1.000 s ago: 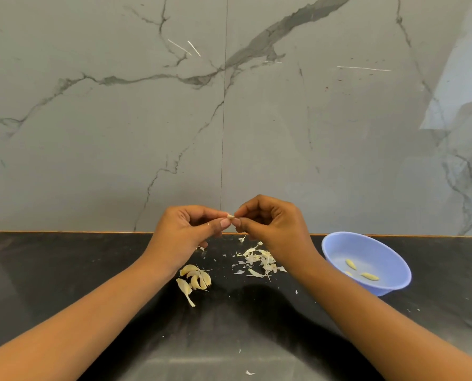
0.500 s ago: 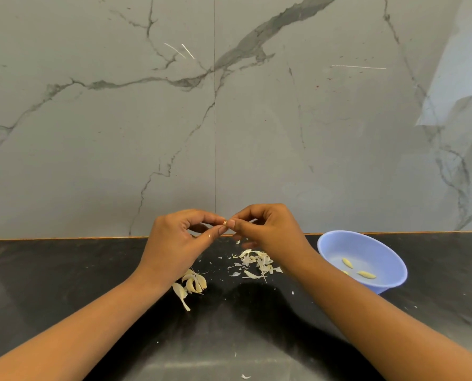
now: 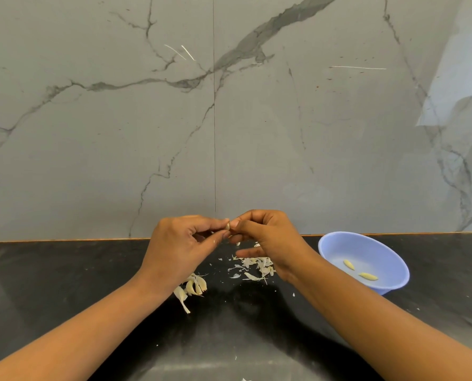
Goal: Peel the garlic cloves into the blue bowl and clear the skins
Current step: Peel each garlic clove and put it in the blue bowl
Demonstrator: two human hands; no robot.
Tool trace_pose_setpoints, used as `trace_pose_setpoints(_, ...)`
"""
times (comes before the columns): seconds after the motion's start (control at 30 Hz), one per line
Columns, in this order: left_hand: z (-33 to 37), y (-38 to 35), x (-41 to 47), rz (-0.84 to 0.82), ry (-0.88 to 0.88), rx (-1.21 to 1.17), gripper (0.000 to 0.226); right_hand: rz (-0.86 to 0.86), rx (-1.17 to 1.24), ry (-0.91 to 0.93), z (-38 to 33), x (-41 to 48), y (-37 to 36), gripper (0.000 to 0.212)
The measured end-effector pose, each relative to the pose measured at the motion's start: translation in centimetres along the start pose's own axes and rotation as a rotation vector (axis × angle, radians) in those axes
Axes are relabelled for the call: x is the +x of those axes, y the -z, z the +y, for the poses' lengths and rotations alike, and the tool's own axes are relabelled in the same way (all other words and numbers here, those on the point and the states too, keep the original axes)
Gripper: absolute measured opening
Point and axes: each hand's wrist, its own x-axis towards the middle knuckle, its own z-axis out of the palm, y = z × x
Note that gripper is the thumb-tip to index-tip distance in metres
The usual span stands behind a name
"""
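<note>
Just above the middle of the frame, both hands meet in the air over the black counter. The left hand and the right hand each have thumb and forefinger pinched on the same small garlic clove, which shows only as a pale sliver between the fingertips. The other fingers of both hands are curled; one finger of the right hand sticks out lower down, pointing toward frame left.

Below the right hand, at center frame, lies a scatter of papery garlic skins on the counter. Just under the left wrist, a little left of center, sits a small cluster of unpeeled garlic cloves, with a loose strip of skin trailing toward the bottom of the frame.

At the right of the frame stands the blue bowl on the counter, near the right forearm but apart from it. Two peeled cloves lie inside it. Tiny white flecks dot the counter. Grey veined marble wall fills the upper frame.
</note>
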Motion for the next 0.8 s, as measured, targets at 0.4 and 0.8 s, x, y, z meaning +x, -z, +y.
trace_pose_setpoints(0.4,1.0,-0.4,0.2,-0.008,0.230,-0.272,0.021,0.050,-0.319,0.139,0.4,0.2,-0.1,0.014)
trace_pose_setpoints(0.8,1.3,0.1,0.8,-0.078,0.705,-0.703,0.022,0.030,-0.786,0.262,-1.6,0.8,3.1,0.017)
